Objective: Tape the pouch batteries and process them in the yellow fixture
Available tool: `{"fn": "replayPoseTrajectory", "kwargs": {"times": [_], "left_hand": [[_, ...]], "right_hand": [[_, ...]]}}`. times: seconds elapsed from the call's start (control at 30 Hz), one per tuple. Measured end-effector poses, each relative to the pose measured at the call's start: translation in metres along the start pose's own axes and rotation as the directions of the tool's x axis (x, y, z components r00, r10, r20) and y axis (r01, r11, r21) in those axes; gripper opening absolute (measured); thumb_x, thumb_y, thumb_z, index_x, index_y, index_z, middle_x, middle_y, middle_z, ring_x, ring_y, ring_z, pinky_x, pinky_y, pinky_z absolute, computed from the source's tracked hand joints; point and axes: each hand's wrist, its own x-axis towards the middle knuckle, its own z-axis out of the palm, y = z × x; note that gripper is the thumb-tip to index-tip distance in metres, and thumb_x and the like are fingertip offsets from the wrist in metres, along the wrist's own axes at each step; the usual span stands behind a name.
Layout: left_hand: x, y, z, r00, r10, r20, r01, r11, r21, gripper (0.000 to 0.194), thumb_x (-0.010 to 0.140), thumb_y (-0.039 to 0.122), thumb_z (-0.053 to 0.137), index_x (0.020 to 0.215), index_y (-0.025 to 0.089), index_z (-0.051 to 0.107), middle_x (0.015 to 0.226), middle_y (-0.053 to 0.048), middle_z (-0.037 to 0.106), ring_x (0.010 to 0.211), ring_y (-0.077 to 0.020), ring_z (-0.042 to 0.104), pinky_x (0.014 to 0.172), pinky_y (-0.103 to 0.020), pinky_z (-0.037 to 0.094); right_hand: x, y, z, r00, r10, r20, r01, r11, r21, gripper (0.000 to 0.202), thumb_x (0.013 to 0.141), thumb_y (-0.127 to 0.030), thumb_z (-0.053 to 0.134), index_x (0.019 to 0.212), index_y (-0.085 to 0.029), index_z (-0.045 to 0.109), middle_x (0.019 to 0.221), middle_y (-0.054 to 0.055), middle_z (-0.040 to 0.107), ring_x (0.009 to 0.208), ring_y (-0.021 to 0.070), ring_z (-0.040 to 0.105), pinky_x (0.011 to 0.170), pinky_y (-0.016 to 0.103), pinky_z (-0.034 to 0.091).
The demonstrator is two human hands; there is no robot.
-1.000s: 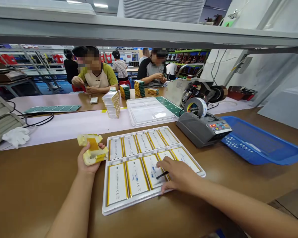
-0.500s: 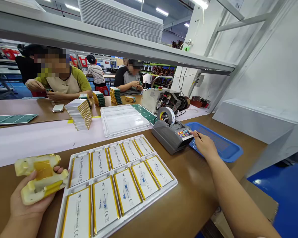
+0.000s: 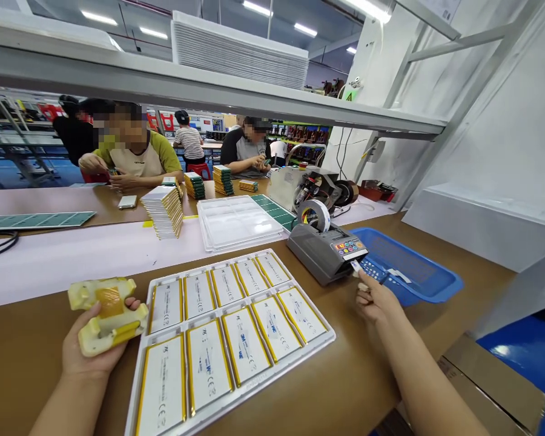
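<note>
My left hand (image 3: 95, 348) is closed around a pale yellow plastic fixture (image 3: 91, 342) with amber film across its middle, just left of the tray. My right hand (image 3: 378, 300), fingers pinched, has hold of a short strip of tape (image 3: 355, 266) at the front outlet of the grey tape dispenser (image 3: 320, 251). A roll of tape (image 3: 315, 216) stands on top of the dispenser. Between my hands lies a white tray (image 3: 258, 383) holding several flat white battery packs (image 3: 209, 360) with yellow edges. Some of the packs bear clear strips with blue print.
A blue basket (image 3: 440, 283) sits right of the dispenser. White trays (image 3: 240, 221), a stack of battery packs (image 3: 162, 209) and a machine with rolls (image 3: 318, 189) stand farther back. Across the bench, a person (image 3: 138, 157) handles small parts. A shelf (image 3: 209, 91) spans overhead.
My right hand has gone from the dispenser's button panel down to its outlet, where it now pinches a tape strip. My left hand keeps its hold on the fixture. The view has shifted slightly.
</note>
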Motion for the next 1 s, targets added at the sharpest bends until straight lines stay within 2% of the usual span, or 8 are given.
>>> {"fn": "replayPoseTrajectory", "kwargs": {"times": [0.13, 0.2, 0.3, 0.37, 0.47, 0.63, 0.83, 1.0], "left_hand": [[0.004, -0.001, -0.006, 0.999, -0.034, 0.011, 0.034, 0.998, -0.046, 0.032, 0.061, 0.015, 0.051, 0.092, 0.012, 0.055, 0.081, -0.012, 0.058, 0.070, -0.0216, 0.057, 0.062, -0.043, 0.053], [0.003, -0.002, -0.007, 0.998, -0.067, 0.014, 0.068, 0.996, -0.064, 0.027, 0.063, 0.016, 0.050, 0.090, 0.012, 0.055, 0.079, -0.012, 0.058, 0.069, -0.0222, 0.057, 0.061, -0.044, 0.052], [0.000, -0.005, -0.009, 0.995, -0.085, 0.046, 0.089, 0.989, -0.114, 0.022, 0.069, 0.023, 0.046, 0.086, 0.012, 0.056, 0.070, -0.010, 0.057, 0.065, -0.0203, 0.057, 0.060, -0.039, 0.051], [-0.002, -0.006, -0.010, 0.995, -0.091, 0.040, 0.094, 0.990, -0.105, 0.021, 0.070, 0.024, 0.046, 0.084, 0.012, 0.056, 0.069, -0.010, 0.057, 0.065, -0.0199, 0.057, 0.061, -0.038, 0.051], [-0.005, -0.008, -0.014, 0.994, -0.097, 0.055, 0.102, 0.990, -0.097, 0.019, 0.071, 0.025, 0.049, 0.082, 0.012, 0.056, 0.071, -0.009, 0.058, 0.068, -0.0191, 0.057, 0.064, -0.037, 0.050], [-0.005, -0.010, -0.016, 0.986, -0.104, 0.131, 0.120, 0.986, -0.118, 0.018, 0.071, 0.026, 0.050, 0.079, 0.012, 0.057, 0.070, -0.008, 0.058, 0.068, -0.0183, 0.057, 0.067, -0.037, 0.049], [-0.007, -0.011, -0.014, 0.985, -0.131, 0.114, 0.146, 0.979, -0.140, 0.016, 0.070, 0.025, 0.052, 0.078, 0.012, 0.057, 0.068, -0.007, 0.058, 0.065, -0.0175, 0.058, 0.064, -0.033, 0.049], [-0.009, -0.011, -0.014, 0.979, -0.134, 0.153, 0.158, 0.973, -0.165, 0.019, 0.071, 0.026, 0.051, 0.079, 0.010, 0.057, 0.067, -0.007, 0.058, 0.064, -0.0165, 0.057, 0.063, -0.031, 0.048]], "right_hand": [[-0.022, -0.010, 0.025, 0.936, -0.326, -0.132, 0.315, 0.944, -0.097, 0.034, 0.054, -0.043, 0.065, 0.067, -0.018, 0.047, 0.048, -0.007, 0.036, 0.041, 0.0065, 0.028, 0.040, 0.021, 0.021], [-0.050, -0.015, 0.052, 0.865, -0.426, 0.266, 0.494, 0.819, -0.293, 0.027, 0.064, -0.042, 0.060, 0.070, -0.017, 0.052, 0.055, -0.004, 0.045, 0.050, 0.0094, 0.039, 0.046, 0.022, 0.029], [-0.109, -0.013, 0.110, 0.397, -0.037, 0.917, 0.745, 0.597, -0.298, 0.020, 0.074, -0.035, 0.051, 0.066, -0.017, 0.053, 0.062, -0.001, 0.052, 0.061, 0.0116, 0.046, 0.054, 0.022, 0.033], [-0.150, -0.006, 0.149, 0.119, 0.143, 0.983, 0.852, 0.494, -0.175, 0.016, 0.074, -0.032, 0.052, 0.068, -0.018, 0.055, 0.067, -0.001, 0.056, 0.064, 0.0114, 0.048, 0.055, 0.022, 0.031], [-0.198, 0.009, 0.198, -0.092, 0.283, 0.955, 0.928, 0.372, -0.021, 0.024, 0.073, -0.044, 0.054, 0.076, -0.021, 0.057, 0.076, -0.001, 0.060, 0.069, 0.0133, 0.051, 0.052, 0.021, 0.029], [-0.227, 0.033, 0.235, -0.076, 0.456, 0.887, 0.991, 0.130, 0.018, 0.048, 0.062, -0.065, 0.054, 0.083, -0.022, 0.056, 0.087, 0.004, 0.062, 0.076, 0.0221, 0.057, 0.051, 0.024, 0.033], [-0.216, 0.043, 0.236, 0.240, 0.348, 0.906, 0.967, -0.004, -0.254, 0.049, 0.072, -0.053, 0.052, 0.106, -0.018, 0.044, 0.094, 0.009, 0.062, 0.079, 0.0277, 0.058, 0.052, 0.029, 0.035], [-0.196, 0.039, 0.233, 0.157, 0.337, 0.928, 0.965, 0.148, -0.217, 0.041, 0.075, -0.056, 0.047, 0.098, -0.022, 0.047, 0.092, 0.004, 0.062, 0.077, 0.0220, 0.056, 0.053, 0.025, 0.032]]}}
